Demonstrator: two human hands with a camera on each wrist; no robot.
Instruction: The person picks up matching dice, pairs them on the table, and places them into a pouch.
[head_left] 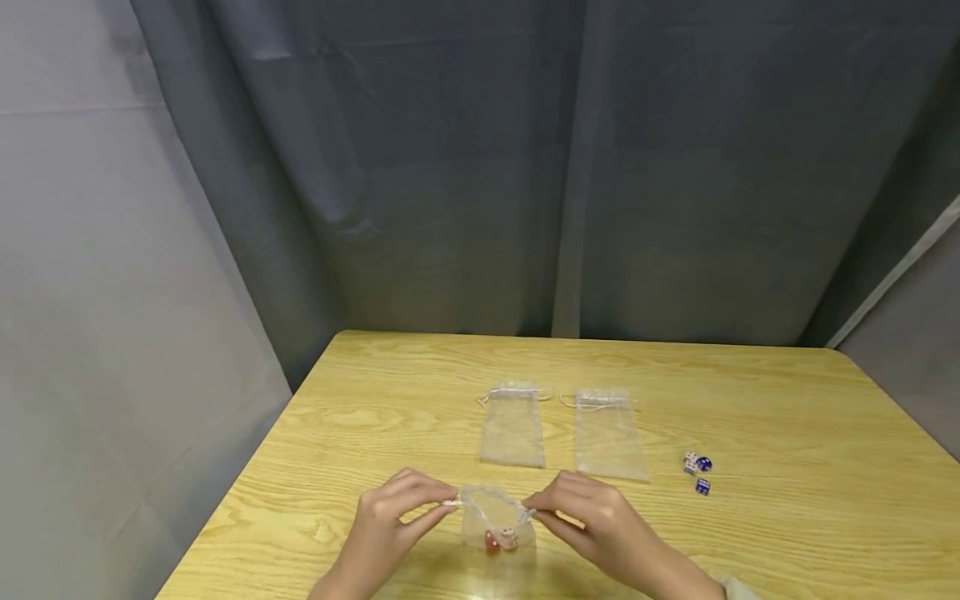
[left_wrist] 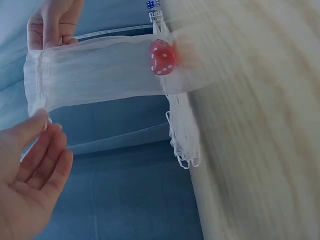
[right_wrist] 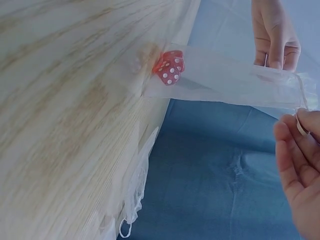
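Observation:
A sheer white drawstring pouch (head_left: 476,521) hangs upright between the two hands, its bottom at the tabletop. My left hand (head_left: 393,512) pinches the cord at the left side of the pouch's mouth between thumb and forefinger. On the opposite side, my right hand (head_left: 592,518) pinches the cord in the same way. Through the mesh, a red die (left_wrist: 162,57) with white dots shows at the bottom, and a paler die (head_left: 509,539) lies beside it in the head view. The pouch's top is gathered only slightly along the cord.
Two more sheer pouches, a left one (head_left: 512,429) and a right one (head_left: 611,437), lie flat behind the hands. To the right sit white dice (head_left: 691,463), a round blue piece (head_left: 704,464) and a blue die (head_left: 702,486). Grey curtains (head_left: 450,167) border the wooden table (head_left: 375,450).

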